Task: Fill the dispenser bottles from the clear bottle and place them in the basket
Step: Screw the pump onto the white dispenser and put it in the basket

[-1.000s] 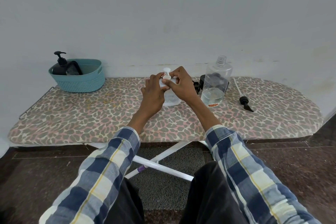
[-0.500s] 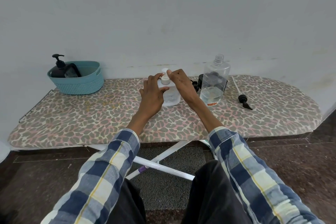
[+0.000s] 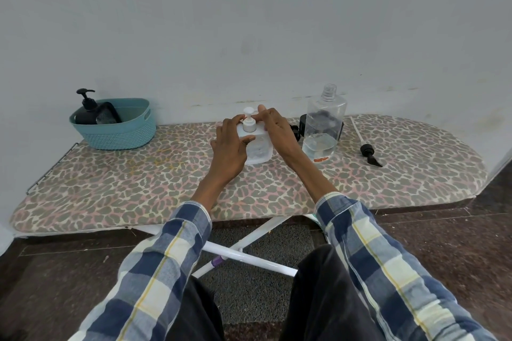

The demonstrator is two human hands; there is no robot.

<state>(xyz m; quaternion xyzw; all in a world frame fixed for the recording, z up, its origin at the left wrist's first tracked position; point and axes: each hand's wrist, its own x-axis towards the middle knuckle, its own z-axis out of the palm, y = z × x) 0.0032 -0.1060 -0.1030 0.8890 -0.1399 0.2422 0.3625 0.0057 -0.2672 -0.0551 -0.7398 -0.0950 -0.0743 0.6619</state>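
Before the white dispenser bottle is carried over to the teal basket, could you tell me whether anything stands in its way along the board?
Nothing visible does. The ironing board between the white dispenser bottle and the teal basket lies bare. Inside the basket, a black dispenser bottle fills the left end, with room at the right.

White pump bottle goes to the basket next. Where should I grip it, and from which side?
Probably grip the white pump bottle round its squarish body below the pump head, from the left, where the left hand already rests. The slim pump head looks a poorer handle. The clear bottle crowds its right; the basket lies left.
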